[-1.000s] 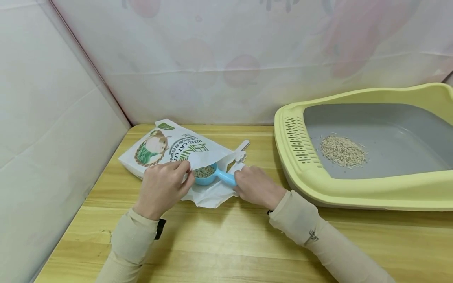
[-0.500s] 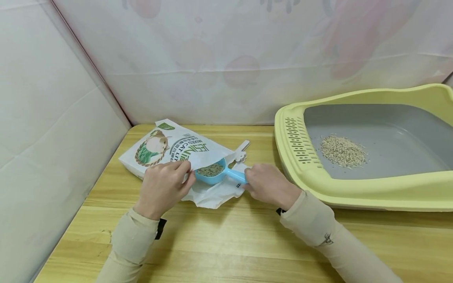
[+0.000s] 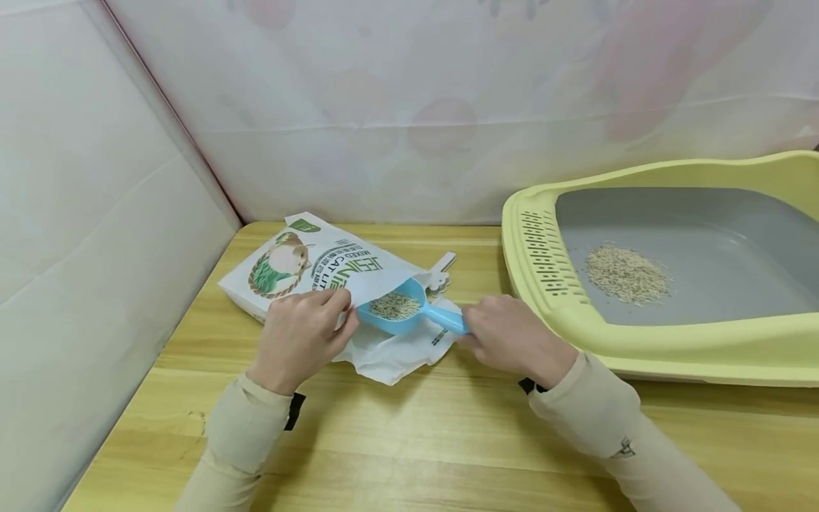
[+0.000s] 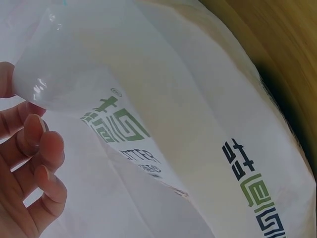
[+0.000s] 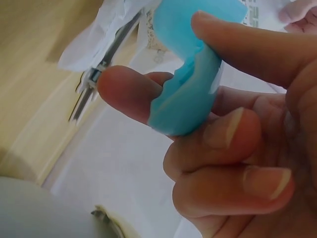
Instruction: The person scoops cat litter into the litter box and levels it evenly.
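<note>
A white cat litter bag (image 3: 333,249) lies on the wooden table, its mouth facing right. My left hand (image 3: 303,338) pinches the upper edge of that mouth and lifts it; in the left wrist view the bag's film (image 4: 54,74) is between thumb and finger. My right hand (image 3: 512,338) grips the handle (image 3: 448,319) of a blue scoop. The scoop's bowl (image 3: 403,327) holds pale litter pellets (image 3: 395,306) and sits at the bag's opening, its far end under the upper flap. In the right wrist view the fingers curl round the blue handle (image 5: 185,106).
A yellow-rimmed litter box (image 3: 544,313) with a grey floor (image 3: 716,263) stands at the right. On that floor lies a small heap of pellets (image 3: 630,274). A white sealing clip (image 3: 441,272) is beside the bag mouth. Pale curtains (image 3: 384,171) rise behind the table.
My right hand has drawn the scoop of pellets rightward, so more of its bowl shows outside the bag. The left hand has kept its pinch on the bag's edge.
</note>
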The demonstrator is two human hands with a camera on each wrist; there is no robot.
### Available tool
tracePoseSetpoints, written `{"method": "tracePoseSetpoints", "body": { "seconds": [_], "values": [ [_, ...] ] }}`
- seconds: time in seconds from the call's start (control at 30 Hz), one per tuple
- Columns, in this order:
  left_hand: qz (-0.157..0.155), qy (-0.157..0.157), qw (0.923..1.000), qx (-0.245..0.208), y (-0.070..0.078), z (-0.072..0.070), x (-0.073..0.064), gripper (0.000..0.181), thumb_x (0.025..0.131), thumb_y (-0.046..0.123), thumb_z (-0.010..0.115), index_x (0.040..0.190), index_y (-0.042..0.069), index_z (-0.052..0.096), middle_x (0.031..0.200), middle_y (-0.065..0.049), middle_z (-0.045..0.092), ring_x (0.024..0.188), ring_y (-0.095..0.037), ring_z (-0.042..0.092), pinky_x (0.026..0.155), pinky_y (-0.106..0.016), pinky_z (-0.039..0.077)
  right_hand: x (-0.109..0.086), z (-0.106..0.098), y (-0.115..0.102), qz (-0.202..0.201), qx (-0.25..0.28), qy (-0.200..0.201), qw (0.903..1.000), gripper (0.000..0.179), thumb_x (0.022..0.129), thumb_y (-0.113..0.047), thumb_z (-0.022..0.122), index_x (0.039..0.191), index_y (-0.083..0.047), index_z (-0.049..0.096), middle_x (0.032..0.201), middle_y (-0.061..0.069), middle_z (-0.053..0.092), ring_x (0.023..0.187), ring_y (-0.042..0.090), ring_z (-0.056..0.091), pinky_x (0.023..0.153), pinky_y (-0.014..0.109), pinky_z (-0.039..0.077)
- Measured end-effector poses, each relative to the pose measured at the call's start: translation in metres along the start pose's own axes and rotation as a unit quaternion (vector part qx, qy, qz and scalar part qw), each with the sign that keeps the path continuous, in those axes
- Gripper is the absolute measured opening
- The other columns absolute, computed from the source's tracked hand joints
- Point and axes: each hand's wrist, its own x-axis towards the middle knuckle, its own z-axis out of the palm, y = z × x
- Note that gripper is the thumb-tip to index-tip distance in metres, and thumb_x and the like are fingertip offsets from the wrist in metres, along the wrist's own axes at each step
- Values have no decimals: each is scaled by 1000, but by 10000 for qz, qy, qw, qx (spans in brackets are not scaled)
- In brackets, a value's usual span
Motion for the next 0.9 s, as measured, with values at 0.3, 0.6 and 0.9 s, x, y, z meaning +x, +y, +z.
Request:
{"method": "tracePoseSetpoints", "body": {
  "seconds": [0.3,0.6,0.9],
  "values": [
    [-43,-15,10000,27,1,2,0,17,87,13,55,72,8,53,52,4,40,40,-12,38,38,-23,24,-10,-2,5,-41,-22,188,9998,25,84,-10,79,72,-6,58,59,-2,42,50,12,40,45,28,38],
    [-87,-70,9999,33,0,2,0,16,87,12,56,72,7,53,52,4,40,40,-12,39,37,-23,25,-20,-9,4,-39,-83,225,9997,29,82,-11,81,69,-9,55,58,-4,40,50,11,38,44,28,36],
    [-123,-96,9999,18,0,3,0,17,87,13,55,72,7,54,52,4,40,40,-12,38,37,-24,26,-30,-21,10,-64,-149,221,9996,28,80,-11,84,71,-9,58,58,-5,40,50,12,37,43,28,36]
  ]
}}
